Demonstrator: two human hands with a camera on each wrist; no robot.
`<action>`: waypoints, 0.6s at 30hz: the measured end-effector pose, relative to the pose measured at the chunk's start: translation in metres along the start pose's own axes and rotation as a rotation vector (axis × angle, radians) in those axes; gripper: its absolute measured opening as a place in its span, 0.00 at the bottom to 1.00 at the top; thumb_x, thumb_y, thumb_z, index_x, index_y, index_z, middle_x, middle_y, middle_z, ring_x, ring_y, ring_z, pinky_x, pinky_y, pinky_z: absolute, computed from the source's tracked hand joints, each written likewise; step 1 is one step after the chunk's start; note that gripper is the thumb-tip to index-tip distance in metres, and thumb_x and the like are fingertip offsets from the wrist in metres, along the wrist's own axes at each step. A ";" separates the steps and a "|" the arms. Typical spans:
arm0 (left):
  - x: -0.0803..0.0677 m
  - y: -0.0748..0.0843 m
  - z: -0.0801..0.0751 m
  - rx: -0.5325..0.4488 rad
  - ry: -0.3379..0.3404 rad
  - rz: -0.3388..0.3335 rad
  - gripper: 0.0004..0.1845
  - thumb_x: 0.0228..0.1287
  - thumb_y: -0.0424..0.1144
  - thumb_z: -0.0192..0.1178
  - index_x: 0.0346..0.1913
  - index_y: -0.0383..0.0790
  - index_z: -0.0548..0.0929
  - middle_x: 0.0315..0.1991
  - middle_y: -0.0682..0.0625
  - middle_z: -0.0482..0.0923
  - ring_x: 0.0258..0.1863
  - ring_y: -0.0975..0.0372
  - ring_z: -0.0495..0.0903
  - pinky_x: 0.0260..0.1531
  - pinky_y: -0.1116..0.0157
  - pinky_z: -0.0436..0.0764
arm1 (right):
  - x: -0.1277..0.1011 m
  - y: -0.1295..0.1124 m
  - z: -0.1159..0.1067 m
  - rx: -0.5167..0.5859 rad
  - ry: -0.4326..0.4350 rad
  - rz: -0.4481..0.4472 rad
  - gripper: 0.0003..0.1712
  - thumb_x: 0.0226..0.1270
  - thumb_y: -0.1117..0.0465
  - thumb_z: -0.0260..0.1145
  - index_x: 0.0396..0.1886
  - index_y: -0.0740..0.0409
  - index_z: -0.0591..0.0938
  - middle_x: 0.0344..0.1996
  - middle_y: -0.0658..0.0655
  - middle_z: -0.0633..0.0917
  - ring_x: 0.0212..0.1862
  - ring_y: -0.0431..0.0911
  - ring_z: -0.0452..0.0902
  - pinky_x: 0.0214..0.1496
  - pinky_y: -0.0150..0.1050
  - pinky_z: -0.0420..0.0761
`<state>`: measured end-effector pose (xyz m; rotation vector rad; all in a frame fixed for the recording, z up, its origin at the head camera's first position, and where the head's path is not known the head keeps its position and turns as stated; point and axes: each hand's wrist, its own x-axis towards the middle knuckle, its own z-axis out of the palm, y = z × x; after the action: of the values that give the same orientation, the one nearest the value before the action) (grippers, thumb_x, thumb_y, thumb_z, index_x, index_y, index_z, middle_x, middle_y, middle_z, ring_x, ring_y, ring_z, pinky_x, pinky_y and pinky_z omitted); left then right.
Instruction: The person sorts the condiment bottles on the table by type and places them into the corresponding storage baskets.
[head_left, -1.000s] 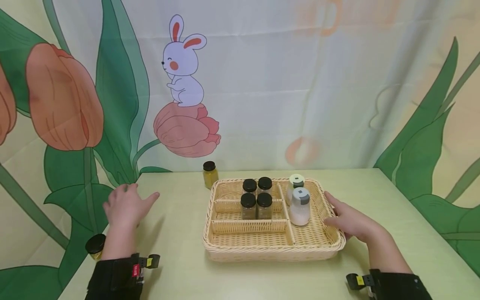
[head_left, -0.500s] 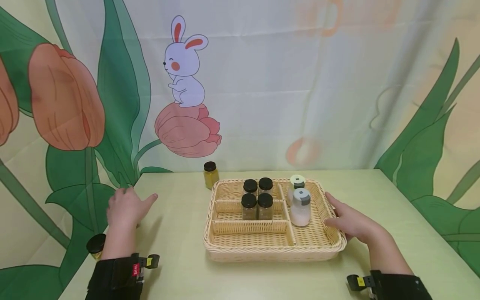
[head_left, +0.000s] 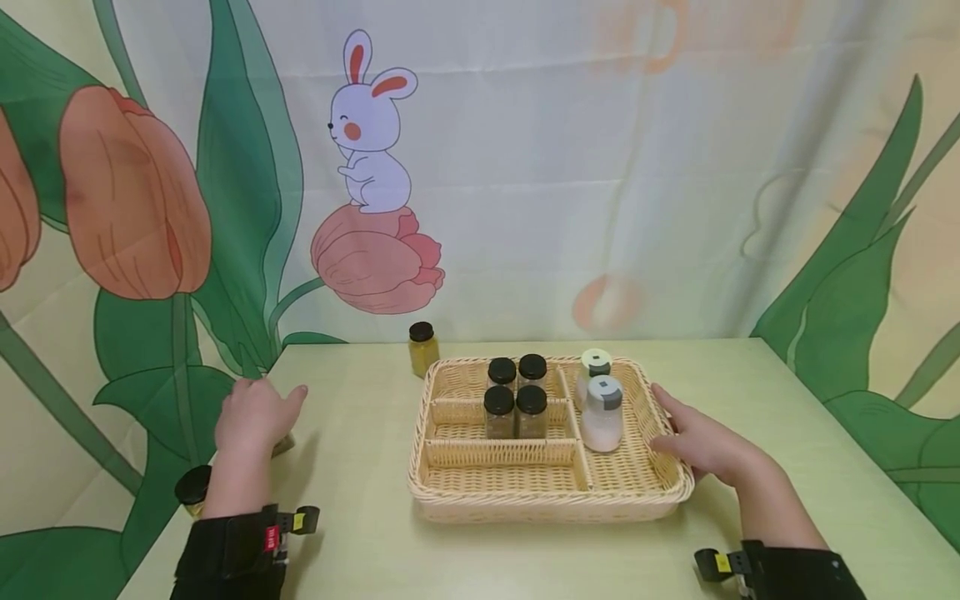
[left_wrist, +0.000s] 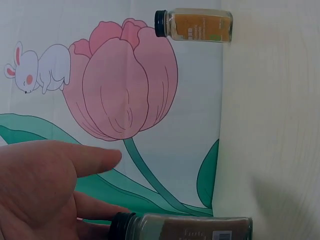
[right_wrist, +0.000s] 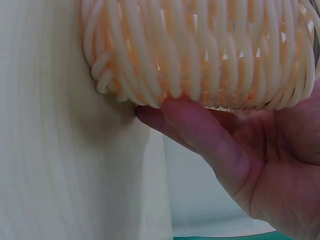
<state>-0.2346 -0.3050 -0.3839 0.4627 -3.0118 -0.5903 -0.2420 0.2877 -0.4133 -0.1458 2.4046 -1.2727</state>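
Observation:
In the head view my left hand (head_left: 255, 417) hovers at the table's left, thumb apart from the fingers. Partly hidden beneath it is a spice jar (head_left: 283, 447). The left wrist view shows this jar (left_wrist: 195, 228) upright, with brownish contents and a black cap; fingers (left_wrist: 97, 206) reach alongside the cap. My right hand (head_left: 712, 446) grips the right wall of a divided wicker basket (head_left: 551, 507), thumb over the rim. In the right wrist view fingers (right_wrist: 200, 125) press against the weave (right_wrist: 200, 55) from outside.
Several black-capped jars (head_left: 498, 412) stand in the basket's left compartments. Two white-topped shakers (head_left: 602, 417) occupy its right compartment. A yellow spice jar (head_left: 423, 354) stands behind the basket, and another jar (head_left: 193, 487) sits at the table's left edge. A printed curtain (head_left: 525, 208) hangs behind.
My left hand has lowered slightly and its thumb has drawn in, so the jar beneath shows more. The right hand and basket keep their place.

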 end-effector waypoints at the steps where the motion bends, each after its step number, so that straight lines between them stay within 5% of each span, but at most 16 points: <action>1: 0.000 -0.001 -0.001 0.002 -0.006 0.012 0.42 0.77 0.57 0.46 0.64 0.12 0.67 0.64 0.16 0.57 0.60 0.27 0.64 0.52 0.33 0.73 | 0.000 0.000 0.000 0.000 -0.001 0.002 0.55 0.73 0.64 0.61 0.83 0.52 0.33 0.72 0.82 0.53 0.33 0.53 0.83 0.27 0.52 0.84; 9: 0.000 0.002 -0.005 -0.016 -0.036 0.074 0.28 0.79 0.39 0.37 0.71 0.20 0.64 0.69 0.20 0.60 0.67 0.28 0.60 0.60 0.33 0.67 | 0.001 0.000 0.000 -0.002 0.004 0.022 0.55 0.72 0.64 0.61 0.83 0.50 0.34 0.72 0.81 0.54 0.33 0.53 0.83 0.29 0.52 0.84; 18: 0.000 0.005 -0.003 -0.071 -0.030 0.025 0.30 0.78 0.41 0.45 0.73 0.22 0.61 0.69 0.20 0.59 0.65 0.28 0.62 0.58 0.34 0.70 | 0.000 0.000 0.001 -0.001 -0.006 0.011 0.55 0.72 0.64 0.60 0.83 0.51 0.33 0.72 0.83 0.53 0.33 0.54 0.84 0.28 0.53 0.85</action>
<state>-0.2360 -0.3017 -0.3791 0.4156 -3.0075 -0.7063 -0.2417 0.2872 -0.4135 -0.1368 2.3972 -1.2649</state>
